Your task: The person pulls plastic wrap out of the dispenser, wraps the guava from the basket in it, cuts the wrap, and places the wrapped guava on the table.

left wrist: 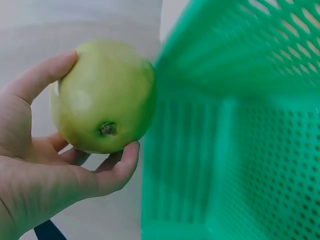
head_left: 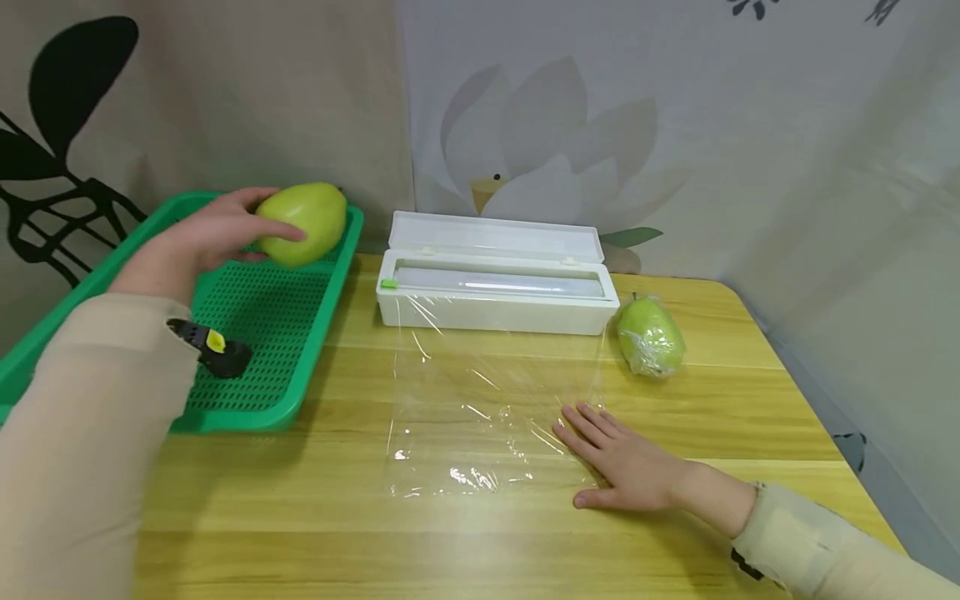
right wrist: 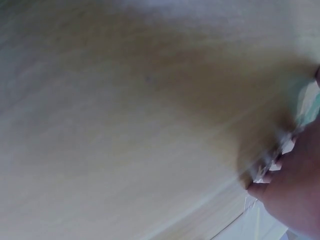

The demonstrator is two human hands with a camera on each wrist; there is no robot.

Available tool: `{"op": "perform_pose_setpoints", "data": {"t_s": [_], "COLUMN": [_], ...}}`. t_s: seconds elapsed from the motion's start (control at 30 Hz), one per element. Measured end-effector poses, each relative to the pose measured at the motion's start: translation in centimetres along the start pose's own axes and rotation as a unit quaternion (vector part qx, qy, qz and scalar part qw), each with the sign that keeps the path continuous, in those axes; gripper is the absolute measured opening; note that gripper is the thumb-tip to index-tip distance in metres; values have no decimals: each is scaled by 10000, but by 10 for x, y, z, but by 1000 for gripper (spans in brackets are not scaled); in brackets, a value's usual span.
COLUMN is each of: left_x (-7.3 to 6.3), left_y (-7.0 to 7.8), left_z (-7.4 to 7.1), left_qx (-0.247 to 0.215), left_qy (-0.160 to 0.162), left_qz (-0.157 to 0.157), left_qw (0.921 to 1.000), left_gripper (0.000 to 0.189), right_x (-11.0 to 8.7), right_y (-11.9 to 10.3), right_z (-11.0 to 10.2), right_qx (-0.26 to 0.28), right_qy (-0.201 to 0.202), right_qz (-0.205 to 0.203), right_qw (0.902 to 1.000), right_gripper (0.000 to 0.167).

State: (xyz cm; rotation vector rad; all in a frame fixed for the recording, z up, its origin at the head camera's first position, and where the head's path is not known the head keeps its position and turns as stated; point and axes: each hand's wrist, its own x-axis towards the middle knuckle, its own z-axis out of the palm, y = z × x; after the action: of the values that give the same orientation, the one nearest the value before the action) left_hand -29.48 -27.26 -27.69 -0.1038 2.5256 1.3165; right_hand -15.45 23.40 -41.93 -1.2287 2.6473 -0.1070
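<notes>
Over the far end of the green basket [head_left: 341, 275], my left hand [head_left: 225, 225] grips a green apple [head_left: 318, 212]. The left wrist view shows the thumb and fingers round the apple [left wrist: 107, 95], its small brown blossom end facing the camera. My right hand [head_left: 637, 467] lies flat with fingers spread, the fingertips on the right edge of a clear sheet of cling film [head_left: 487, 408]. The film runs across the table from a white cling film box [head_left: 495, 312] whose lid is up. In the right wrist view, the right hand [right wrist: 297, 180] shows only at the right edge.
A second green apple, wrapped in film [head_left: 651, 337], sits right of the box. The green slide cutter [head_left: 388, 284] is at the box's left end. A wall with printed flowers [head_left: 540, 125] stands behind the wooden table [head_left: 450, 558].
</notes>
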Motion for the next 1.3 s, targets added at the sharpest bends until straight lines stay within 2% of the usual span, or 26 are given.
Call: {"op": "perform_pose_setpoints", "data": {"t_s": [0.27,0.53,0.7,0.93,1.1,1.3], "left_x": [-7,-23,-34,-41,-40,-34], "left_y": [39,75,91,98,97,88], "left_z": [20,49,68,98,128,168], "left_qx": [119,43,23,195,161,164], "left_qy": [-17,-330,-554,-845,-1032,-1360], "left_qz": [492,1029,1371,1969,2207,2332], "left_qw": [9987,9941,9890,9766,9697,9627], "left_gripper": [91,82,81,80,82,83], "right_x": [1,2,3,3,1,0], "right_y": [0,2,3,3,5,7], "right_z": [1,1,2,2,2,4], "right_qx": [-16,-130,-178,-164,-194,-166], "right_qy": [-98,-51,-46,7,101,167], "right_qz": [70,-35,-59,-141,-209,-207], "right_qw": [9999,9999,9998,9998,9995,9995], "right_gripper": [82,82,83,82,82,82]}}
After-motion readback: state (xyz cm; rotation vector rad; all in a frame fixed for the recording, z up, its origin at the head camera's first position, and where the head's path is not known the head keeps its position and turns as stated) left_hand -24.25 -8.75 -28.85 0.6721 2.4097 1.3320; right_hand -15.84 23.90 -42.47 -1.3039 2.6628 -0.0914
